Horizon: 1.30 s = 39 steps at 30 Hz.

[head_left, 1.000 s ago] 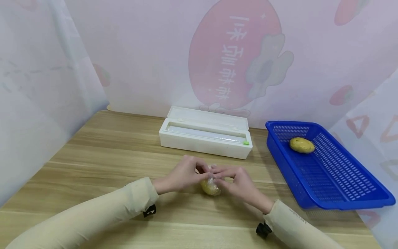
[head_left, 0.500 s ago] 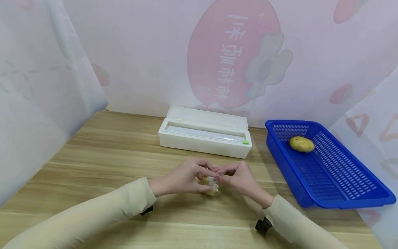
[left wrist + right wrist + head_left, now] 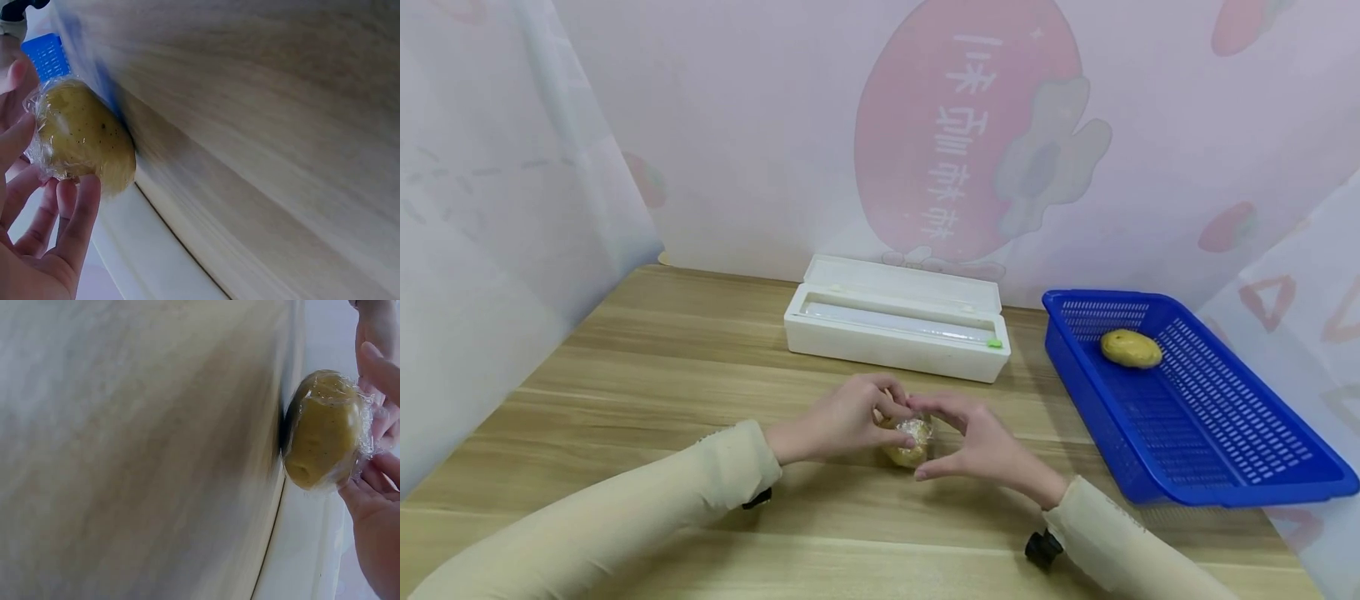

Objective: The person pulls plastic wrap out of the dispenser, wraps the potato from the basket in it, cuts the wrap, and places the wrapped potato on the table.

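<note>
A potato point(image 3: 904, 456) in clear plastic wrap sits on the wooden table, between both hands. My left hand point(image 3: 842, 421) holds it from the left, thumb on the wrapped top and fingers curled at the far side. In the left wrist view, bunched wrap point(image 3: 40, 147) gathers on the potato's upper side under those fingers. My right hand point(image 3: 988, 446) arches over the right side with thumb and fingers spread apart. Its fingertips touch the far end of the wrapped potato, while its thumb stands off near the front. The right wrist view shows the film point(image 3: 365, 434) crumpled on top.
Behind the hands stands a long white cling film box point(image 3: 895, 350), lid up, with a film roll inside and a green slider point(image 3: 994, 343) at its right end. To the right is a blue plastic basket point(image 3: 1097, 425) holding another potato point(image 3: 1131, 348). Printed curtains enclose the table point(image 3: 647, 367).
Both hands were close together, fingers working the wrap on top of the potato. The right thumb has since moved away toward the front, and the right hand has spread wider. The left thumb lies on the wrap.
</note>
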Tool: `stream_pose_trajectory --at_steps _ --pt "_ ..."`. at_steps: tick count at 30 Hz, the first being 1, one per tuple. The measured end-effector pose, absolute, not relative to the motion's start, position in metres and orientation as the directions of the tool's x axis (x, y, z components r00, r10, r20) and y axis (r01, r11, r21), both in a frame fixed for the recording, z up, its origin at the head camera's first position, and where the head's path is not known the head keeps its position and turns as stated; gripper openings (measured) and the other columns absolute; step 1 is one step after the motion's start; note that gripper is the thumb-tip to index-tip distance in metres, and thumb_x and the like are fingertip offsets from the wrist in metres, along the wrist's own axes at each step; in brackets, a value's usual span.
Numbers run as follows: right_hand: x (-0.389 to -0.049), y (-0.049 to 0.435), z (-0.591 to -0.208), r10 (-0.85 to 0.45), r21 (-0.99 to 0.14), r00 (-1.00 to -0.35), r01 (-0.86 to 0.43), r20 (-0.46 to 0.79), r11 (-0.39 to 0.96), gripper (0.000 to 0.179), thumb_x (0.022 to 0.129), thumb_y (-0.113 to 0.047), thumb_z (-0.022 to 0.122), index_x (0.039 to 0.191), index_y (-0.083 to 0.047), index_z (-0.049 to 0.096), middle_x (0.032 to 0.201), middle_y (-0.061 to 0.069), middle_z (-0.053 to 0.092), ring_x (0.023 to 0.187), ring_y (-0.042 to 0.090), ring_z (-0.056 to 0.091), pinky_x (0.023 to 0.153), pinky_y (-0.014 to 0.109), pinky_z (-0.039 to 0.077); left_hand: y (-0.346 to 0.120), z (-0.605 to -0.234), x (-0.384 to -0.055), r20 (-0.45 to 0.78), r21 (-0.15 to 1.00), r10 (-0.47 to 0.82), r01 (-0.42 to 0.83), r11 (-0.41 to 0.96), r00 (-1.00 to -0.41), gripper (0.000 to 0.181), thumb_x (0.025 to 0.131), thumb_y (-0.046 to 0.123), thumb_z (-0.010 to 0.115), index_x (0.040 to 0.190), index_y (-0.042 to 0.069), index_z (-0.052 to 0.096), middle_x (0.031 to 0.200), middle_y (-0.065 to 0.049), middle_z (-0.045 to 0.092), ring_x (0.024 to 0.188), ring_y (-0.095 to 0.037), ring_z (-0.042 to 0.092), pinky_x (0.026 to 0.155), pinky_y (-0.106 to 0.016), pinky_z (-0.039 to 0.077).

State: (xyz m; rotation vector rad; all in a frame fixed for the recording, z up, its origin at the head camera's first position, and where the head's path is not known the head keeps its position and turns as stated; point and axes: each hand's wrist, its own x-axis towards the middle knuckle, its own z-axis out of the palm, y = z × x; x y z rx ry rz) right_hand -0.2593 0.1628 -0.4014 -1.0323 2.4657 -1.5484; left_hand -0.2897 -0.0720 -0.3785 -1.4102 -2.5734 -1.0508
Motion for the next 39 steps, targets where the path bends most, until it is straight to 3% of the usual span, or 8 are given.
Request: stream_pose_trajectory --at_steps 4,16,24,31,36,39 --pt "-0.259 0.161 -0.401 -0.538 -0.794 -0.778 -0.532 0.323 0.292 0.066 0.070 -0.014 0.089 0.130 -0.007 0.062 0.131 0.001 0.060 0.125 0.019 0.053 0.104 0.031 0.038 -0.071 -0.377 -0.292 0.301 0.593 0.726 0.718 0.365 -0.618 0.032 0.080 0.029 0.084 0.104 0.009 0.077 0.103 0.007 0.062 0.090 -0.008 0.060 0.071 -0.025 0.054" --pt "-0.261 0.162 -0.397 -0.518 -0.679 -0.748 -0.633 0.414 0.372 0.033 0.081 -0.013 0.080 0.112 -0.004 0.073 0.124 0.001 0.065 0.116 0.019 0.059 0.097 0.034 0.045 -0.070 -0.375 -0.293 0.336 0.592 0.716 0.728 0.345 -0.612 0.029 0.080 0.028 0.083 0.100 0.009 0.079 0.100 0.004 0.068 0.092 -0.008 0.061 0.077 -0.029 0.052" --pt "-0.267 0.161 -0.399 -0.539 -0.606 -0.678 -0.719 0.500 0.341 0.018 0.077 0.005 0.080 0.094 0.003 0.076 0.109 0.016 0.069 0.103 0.035 0.066 0.089 0.043 0.050 -0.068 -0.371 -0.296 0.317 0.551 0.749 0.756 0.353 -0.581 0.017 0.081 0.019 0.083 0.093 0.008 0.079 0.096 0.004 0.067 0.092 -0.010 0.061 0.082 -0.027 0.049" --pt "-0.270 0.162 -0.396 -0.571 -0.560 -0.654 -0.744 0.497 0.364 0.018 0.077 -0.002 0.082 0.095 -0.003 0.077 0.109 0.008 0.070 0.103 0.023 0.067 0.089 0.033 0.051 -0.062 -0.368 -0.293 0.317 0.556 0.754 0.756 0.344 -0.576 0.012 0.080 0.014 0.083 0.088 0.006 0.079 0.095 -0.001 0.069 0.088 -0.010 0.062 0.079 -0.024 0.051" --pt "-0.270 0.164 -0.395 -0.585 -0.539 -0.655 -0.745 0.479 0.393 0.019 0.081 -0.007 0.081 0.100 -0.006 0.078 0.115 0.002 0.070 0.106 0.019 0.065 0.090 0.034 0.051 -0.070 -0.366 -0.298 0.249 0.479 0.823 0.804 0.353 -0.510 0.037 0.075 0.026 0.088 0.105 0.007 0.077 0.108 -0.001 0.065 0.098 -0.013 0.058 0.085 -0.030 0.049" --pt "-0.269 0.166 -0.394 -0.555 -0.582 -0.707 -0.694 0.439 0.424 0.020 0.083 -0.010 0.080 0.103 -0.006 0.077 0.117 0.001 0.069 0.108 0.019 0.064 0.090 0.035 0.051 -0.074 -0.364 -0.298 0.204 0.404 0.843 0.827 0.390 -0.497 0.062 0.068 0.032 0.092 0.121 0.009 0.070 0.118 -0.002 0.058 0.109 -0.019 0.053 0.094 -0.036 0.046"
